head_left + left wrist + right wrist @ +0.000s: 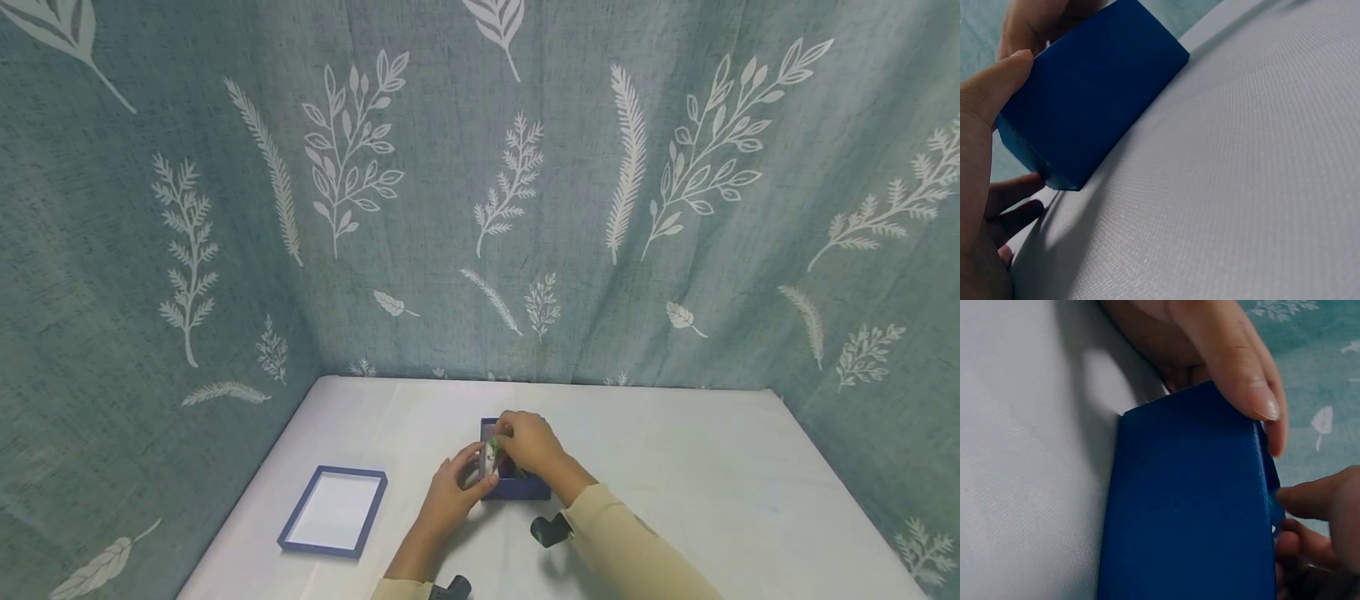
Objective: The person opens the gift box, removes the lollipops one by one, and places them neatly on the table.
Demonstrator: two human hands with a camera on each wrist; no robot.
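A small blue box (517,489) stands without its lid near the middle of the table. My left hand (452,492) grips its left side, with the thumb (1013,72) at the rim of the front wall and other fingers low against the side. Inside the box's left part, a small white piece with green and dark marks (491,458) shows between the hands. My right hand (528,442) reaches over the box from the right, its curled fingers pinching the top of that piece. Dark contents beneath the right hand are mostly hidden.
To the left on the white-covered table (675,467) lies a blue-rimmed square lid (320,550), its white inside facing up. A green curtain with white leaf patterns (562,208) hangs behind the table and along both sides.
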